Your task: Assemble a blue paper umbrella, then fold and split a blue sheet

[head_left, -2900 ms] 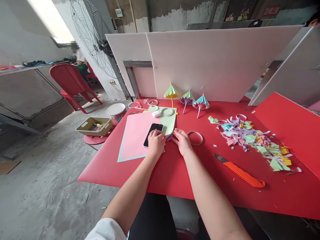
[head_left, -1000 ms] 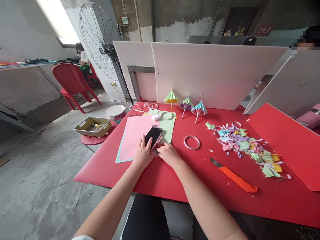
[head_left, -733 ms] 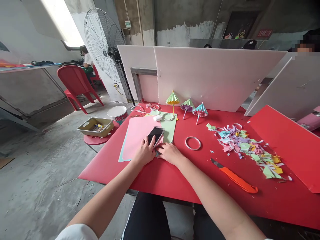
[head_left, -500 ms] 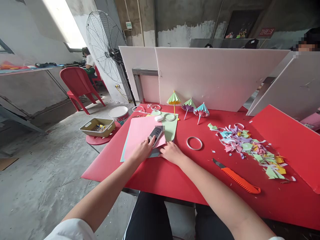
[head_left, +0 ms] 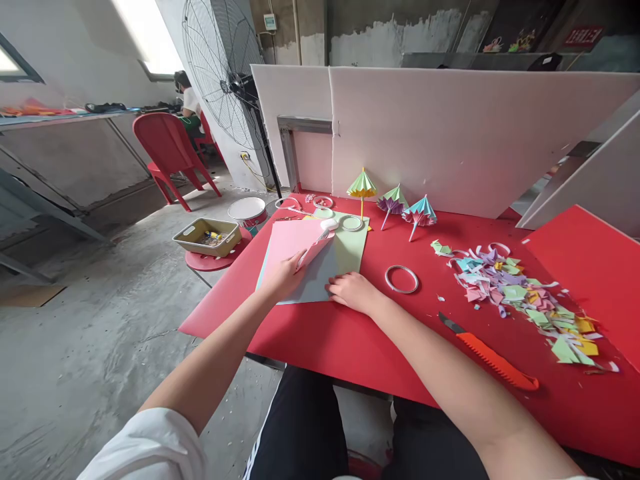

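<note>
My left hand point(head_left: 290, 275) is closed on the right edge of a pink paper sheet point(head_left: 285, 243). That edge is lifted and curls over. Beneath it a grey-blue sheet point(head_left: 315, 280) is exposed, and a light green sheet point(head_left: 353, 250) sticks out on the right. My right hand point(head_left: 350, 291) lies with fingers stretched out at the near right corner of the grey-blue sheet. A white rounded object point(head_left: 329, 225) sits at the far edge of the pink sheet. Beside it, a roll of tape point(head_left: 351, 223) rests on the green sheet.
Three paper umbrellas point(head_left: 362, 185) stand toward the back. To the right are a silver ring point(head_left: 401, 279), an orange utility knife point(head_left: 495, 360) with its blade out, and a pile of paper scraps point(head_left: 520, 293). White boards point(head_left: 425, 133) border the red table point(head_left: 310, 340).
The pink sheet's right side has been raised, baring more of the grey-blue sheet. The dark phone-like device by my left hand is no longer visible. The view has shifted slightly.
</note>
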